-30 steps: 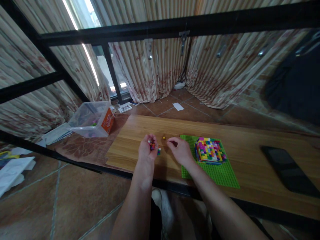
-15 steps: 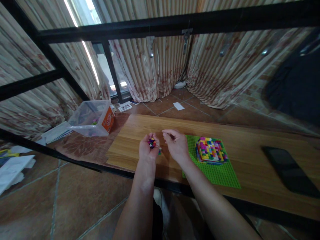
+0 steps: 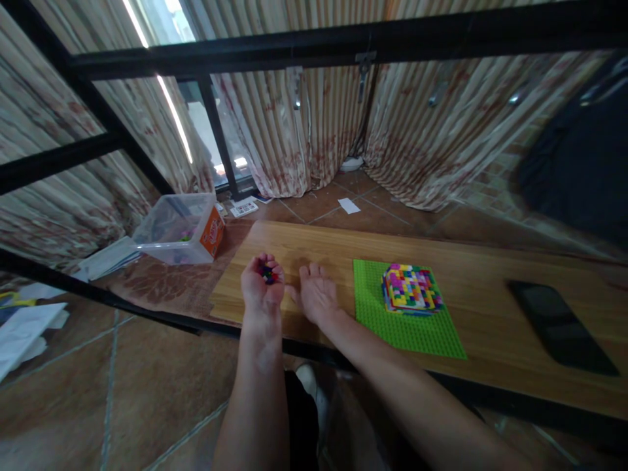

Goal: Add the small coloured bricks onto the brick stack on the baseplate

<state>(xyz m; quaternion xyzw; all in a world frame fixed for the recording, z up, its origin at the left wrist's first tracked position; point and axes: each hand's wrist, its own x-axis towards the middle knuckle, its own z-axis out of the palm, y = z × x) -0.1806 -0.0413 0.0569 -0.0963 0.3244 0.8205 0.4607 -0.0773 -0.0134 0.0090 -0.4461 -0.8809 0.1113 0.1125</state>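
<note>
My left hand (image 3: pixel 262 282) is turned palm up over the left part of the wooden table, its fingers curled into a cup. A heap of small toy building bricks (image 3: pixel 269 273) in dark and bright colours lies in its palm. Just to the right, my right hand (image 3: pixel 316 293) is palm down at the tabletop with fingers spread; what may be under it is hidden. Beyond that hand lies a green studded baseplate (image 3: pixel 407 340). On the plate stands a block built of multicoloured bricks (image 3: pixel 413 290), several layers high.
The wooden table (image 3: pixel 481 307) bears a dark phone-like slab (image 3: pixel 559 327) on the right. A clear plastic bin (image 3: pixel 171 248) with an orange label stands left of the table, a few bricks inside. A black metal rail (image 3: pixel 324 52) crosses in front of the curtains (image 3: pixel 275 137).
My left hand has moved left with its bricks. My right hand has also gone left, turning from a pinched pose to palm down with fingers spread.
</note>
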